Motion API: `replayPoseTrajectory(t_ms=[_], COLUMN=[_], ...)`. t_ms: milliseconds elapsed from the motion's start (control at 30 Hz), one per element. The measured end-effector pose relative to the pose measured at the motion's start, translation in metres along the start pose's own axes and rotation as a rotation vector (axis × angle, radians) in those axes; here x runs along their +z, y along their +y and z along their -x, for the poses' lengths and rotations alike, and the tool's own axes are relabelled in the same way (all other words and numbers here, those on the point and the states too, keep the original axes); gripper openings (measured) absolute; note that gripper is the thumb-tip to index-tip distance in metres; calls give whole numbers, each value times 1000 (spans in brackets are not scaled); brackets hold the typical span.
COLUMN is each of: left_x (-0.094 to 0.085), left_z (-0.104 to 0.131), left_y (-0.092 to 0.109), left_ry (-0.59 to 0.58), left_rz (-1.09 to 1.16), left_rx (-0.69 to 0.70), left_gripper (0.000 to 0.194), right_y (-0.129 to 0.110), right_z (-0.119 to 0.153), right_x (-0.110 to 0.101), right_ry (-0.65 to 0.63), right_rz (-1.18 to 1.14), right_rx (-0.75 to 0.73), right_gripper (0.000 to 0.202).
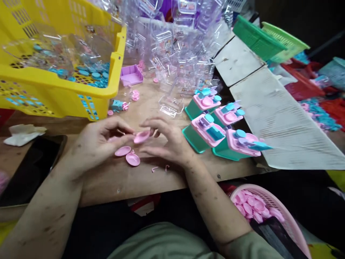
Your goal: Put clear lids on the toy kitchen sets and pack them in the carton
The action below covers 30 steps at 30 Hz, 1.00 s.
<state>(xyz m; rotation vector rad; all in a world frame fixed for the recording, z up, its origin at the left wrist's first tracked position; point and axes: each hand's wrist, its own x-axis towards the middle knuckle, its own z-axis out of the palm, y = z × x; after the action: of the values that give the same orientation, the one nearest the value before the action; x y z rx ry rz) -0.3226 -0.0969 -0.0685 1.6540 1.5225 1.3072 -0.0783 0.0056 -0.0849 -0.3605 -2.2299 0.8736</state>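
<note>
Head view: the left hand (94, 144) pinches a shallow pink plastic dish (142, 136) between thumb and fingertips; the right hand (172, 142), thumb and fingers apart, curves beside it. Two similar pink dishes (133, 159) lie just below the grip.

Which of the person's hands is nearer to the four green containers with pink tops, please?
Right. The right hand is close beside the green containers, to their left; the left hand, pinching a pink dish, is farther left.

Shallow pink dish (142, 136) held tilted; two matching dishes (133, 159) lie nearby.
</note>
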Motion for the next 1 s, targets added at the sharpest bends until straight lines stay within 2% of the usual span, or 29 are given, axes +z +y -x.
replayPoseTrajectory(t_ms=[33,100,133,200,267,333,433,500,567,633,767,900,967,1000], left_x=[-1,-4,-5,-5,-4,-4,-6,-12,-22,-32,-41,-33,-25,-19], left_z=[0,1,2,4,4,1,-7,-9,-3,12,58,86,86,84], left_y=[0,2,3,6,5,2,-7,-9,-7,-2,3,-15,-26,-30], left_ry=[98,246,276,252,212,229,406,484,483,457,444,366,369,374], left_rz=[-24,-56,-65,-80,-94,-85,-32,-34,-83,-168,-336,-437,-474,-489], left_rx=[22,31,34,42,58,80,180,221,201,137,-45,-202,-175,-142], left_gripper=[15,16,16,15,14,12,13,19,21,17,11,14,17,21], right_y=[-2,-5,-6,-4,-2,-1,-4,-4,-4,-6,-19,-35,-38,-38], right_z=[1,6,10,17,25,32,42,48,50,48,32,9,-1,-6], right_x=[-5,-15,-18,-23,-24,-24,-26,-28,-28,-24,1,39,55,60], right_ry=[82,274,346,377,308,252,238,238,210,138,-83,-212,-253,-265], right_rz=[2,16,31,71,104,125,133,140,156,169,238,301,289,284], right_rx=[51,152,187,234,266,280,280,303,348,375,331,381,420,434], right_gripper=[34,20,15,16,20,25,31,31,31,39,68,99,100,92])
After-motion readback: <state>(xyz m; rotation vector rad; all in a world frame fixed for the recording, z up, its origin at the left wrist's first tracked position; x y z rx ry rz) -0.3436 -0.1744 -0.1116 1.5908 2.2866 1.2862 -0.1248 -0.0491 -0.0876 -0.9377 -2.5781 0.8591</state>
